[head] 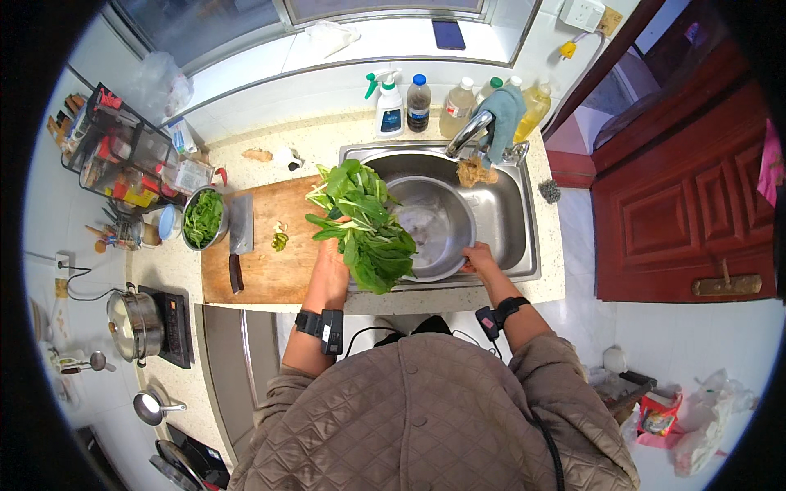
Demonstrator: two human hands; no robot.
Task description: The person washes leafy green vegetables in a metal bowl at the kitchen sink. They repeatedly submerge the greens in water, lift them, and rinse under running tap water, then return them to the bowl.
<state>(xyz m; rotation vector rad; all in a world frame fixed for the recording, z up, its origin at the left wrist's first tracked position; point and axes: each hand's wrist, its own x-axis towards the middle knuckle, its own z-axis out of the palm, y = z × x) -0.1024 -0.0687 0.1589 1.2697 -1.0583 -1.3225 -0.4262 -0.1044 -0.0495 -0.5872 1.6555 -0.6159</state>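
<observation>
A large bunch of leafy greens (374,227) rests on my left hand (334,244), over the cutting board's right edge and the sink's left side. The leaves hide most of that hand's fingers. My right hand (477,258) grips the near right rim of a round metal basin (469,228). The basin sits tilted in the stainless steel sink (516,239), with what looks like a little water in its bottom. Some leaves hang over the basin's left side. On the wooden cutting board (270,215) lie a cleaver (241,224) and chopped green pieces (279,240).
A metal bowl of cut greens (204,218) stands left of the cleaver. A faucet (470,132) draped with a cloth (505,116) reaches over the sink. Behind stand a spray bottle (390,110) and several plastic bottles. A lidded pot (136,325) stands at the left.
</observation>
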